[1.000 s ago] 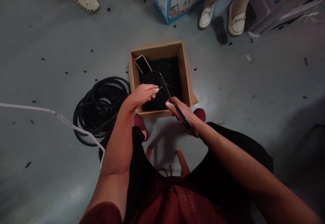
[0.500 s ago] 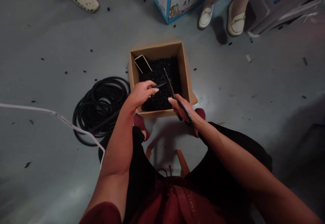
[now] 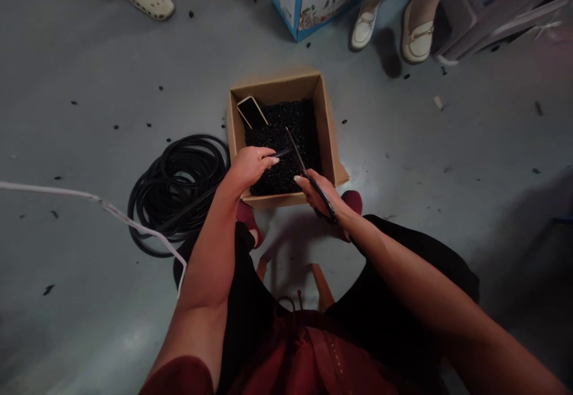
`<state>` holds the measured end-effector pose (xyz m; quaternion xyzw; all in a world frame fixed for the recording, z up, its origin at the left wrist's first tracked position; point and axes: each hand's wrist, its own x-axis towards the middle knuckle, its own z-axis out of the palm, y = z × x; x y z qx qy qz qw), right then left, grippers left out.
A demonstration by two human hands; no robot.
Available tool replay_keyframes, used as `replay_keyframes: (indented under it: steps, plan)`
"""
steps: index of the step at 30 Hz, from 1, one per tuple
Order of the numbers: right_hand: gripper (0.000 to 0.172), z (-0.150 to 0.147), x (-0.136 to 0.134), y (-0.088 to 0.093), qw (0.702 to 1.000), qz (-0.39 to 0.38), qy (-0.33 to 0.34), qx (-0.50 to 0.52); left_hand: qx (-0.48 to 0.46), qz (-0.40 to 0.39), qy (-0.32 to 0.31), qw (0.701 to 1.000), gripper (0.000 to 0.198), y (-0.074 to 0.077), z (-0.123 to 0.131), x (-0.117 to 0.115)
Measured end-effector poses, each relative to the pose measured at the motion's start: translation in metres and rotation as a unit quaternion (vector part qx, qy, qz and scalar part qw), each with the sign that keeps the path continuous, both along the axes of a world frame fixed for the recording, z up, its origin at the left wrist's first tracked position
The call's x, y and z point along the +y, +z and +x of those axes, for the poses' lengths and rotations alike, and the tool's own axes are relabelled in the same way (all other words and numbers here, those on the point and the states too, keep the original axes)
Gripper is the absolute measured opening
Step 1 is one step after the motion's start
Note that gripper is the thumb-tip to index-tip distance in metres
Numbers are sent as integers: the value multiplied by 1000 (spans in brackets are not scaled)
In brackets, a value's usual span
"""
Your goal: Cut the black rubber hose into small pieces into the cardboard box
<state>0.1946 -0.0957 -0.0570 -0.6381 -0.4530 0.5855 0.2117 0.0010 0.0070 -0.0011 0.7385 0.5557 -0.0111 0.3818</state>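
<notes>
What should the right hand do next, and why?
I'd have the right hand gently squeeze the scissors, probably to snip the black strip. The left hand pinches the strip with its end by the blades, over the box of black bits.

The short left sleeve (image 3: 181, 377) is maroon; the garment (image 3: 304, 362) at the waist matches, with a row of pale dots (image 3: 335, 353) and a dark cord (image 3: 299, 299). Trousers (image 3: 376, 308) are black; shoes (image 3: 353, 201), dark red.

Free room right of the carton (image 3: 329, 138); scissors (image 3: 302, 163) in the way over its middle, black coil (image 3: 179, 189) at left.
</notes>
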Motion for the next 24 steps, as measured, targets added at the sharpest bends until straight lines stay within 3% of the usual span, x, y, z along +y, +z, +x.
replay_keyframes:
  steps: [11, 18, 24]
  plan:
    - [28, -3, -4, -5, 1000, -26, 4, 3, 1, -5, -12, 1000, 25, -7, -2, 0]
    - [28, -6, -10, -7, 1000, -15, -1, 7, 46, 4, -48, 998, 27, -10, -6, 2]
    - [30, -6, -9, -19, 1000, -6, 0, 5, 54, 3, -37, 998, 26, -10, -7, 2]
